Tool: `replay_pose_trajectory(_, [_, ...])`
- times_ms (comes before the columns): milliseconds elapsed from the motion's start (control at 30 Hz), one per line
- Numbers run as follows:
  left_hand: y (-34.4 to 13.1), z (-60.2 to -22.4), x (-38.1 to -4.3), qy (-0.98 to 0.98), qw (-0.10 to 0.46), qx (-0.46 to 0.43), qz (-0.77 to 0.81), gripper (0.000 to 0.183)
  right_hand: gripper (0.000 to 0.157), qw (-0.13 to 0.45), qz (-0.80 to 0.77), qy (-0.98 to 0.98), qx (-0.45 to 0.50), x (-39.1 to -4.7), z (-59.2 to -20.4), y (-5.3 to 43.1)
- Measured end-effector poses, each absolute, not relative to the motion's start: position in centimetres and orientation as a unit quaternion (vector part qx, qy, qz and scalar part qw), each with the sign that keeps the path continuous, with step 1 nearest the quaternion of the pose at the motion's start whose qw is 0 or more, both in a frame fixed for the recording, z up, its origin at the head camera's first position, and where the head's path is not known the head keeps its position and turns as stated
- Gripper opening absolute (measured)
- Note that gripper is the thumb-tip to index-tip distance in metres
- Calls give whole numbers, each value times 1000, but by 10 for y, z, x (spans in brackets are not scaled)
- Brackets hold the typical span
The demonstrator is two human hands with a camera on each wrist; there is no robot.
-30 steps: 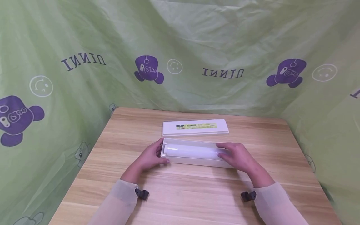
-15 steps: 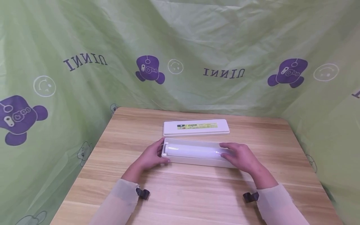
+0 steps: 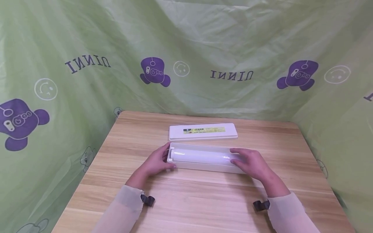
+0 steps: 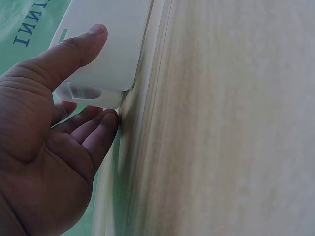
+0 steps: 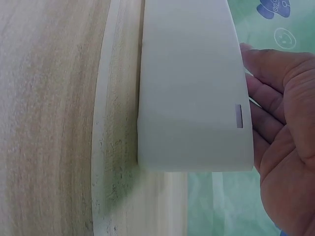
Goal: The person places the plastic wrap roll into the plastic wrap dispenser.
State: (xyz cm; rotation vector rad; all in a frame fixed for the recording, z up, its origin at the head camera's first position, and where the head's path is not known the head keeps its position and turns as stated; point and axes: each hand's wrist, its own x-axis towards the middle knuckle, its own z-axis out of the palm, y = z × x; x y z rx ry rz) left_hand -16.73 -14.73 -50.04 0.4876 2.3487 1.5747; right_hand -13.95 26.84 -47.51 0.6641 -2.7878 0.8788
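Note:
A long white box lies lengthwise on the table, its top uncovered, with a clear, shiny roll of plastic film inside. My left hand grips the left end of the box: in the left wrist view the thumb lies on the front wall and the fingers bend round the end. Over the right end of the box is my right hand, its thumb and fingers spread across the roll and reaching inside the rim. The roll's right end is hidden under that hand.
Behind the box lies its white lid with a yellow-green label. The wooden table reaches back to a green printed curtain, which also hangs at both sides.
My right hand has slid slightly to the right along the roll. The left hand keeps its hold on the box, and the box and lid stay nearly in place.

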Motion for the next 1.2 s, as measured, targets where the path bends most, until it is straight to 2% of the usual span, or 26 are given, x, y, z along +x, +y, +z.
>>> replay_pose_trajectory(300, [-147,-496,-165,810,138,169,545,108,43,72,291,-932,204,-136,-474,272])
replay_pose_trajectory(633, [-148,-499,-166,811,137,167,544,109,44,109,289,-928,208,-133,-480,279])
replay_pose_trajectory(900, [-152,-525,-176,815,133,161,540,114,50,101,289,-931,197,-131,-479,283])
replay_pose_trajectory(1200, [-154,-530,-178,815,130,162,541,118,54,99,289,-933,192,-131,-480,287])
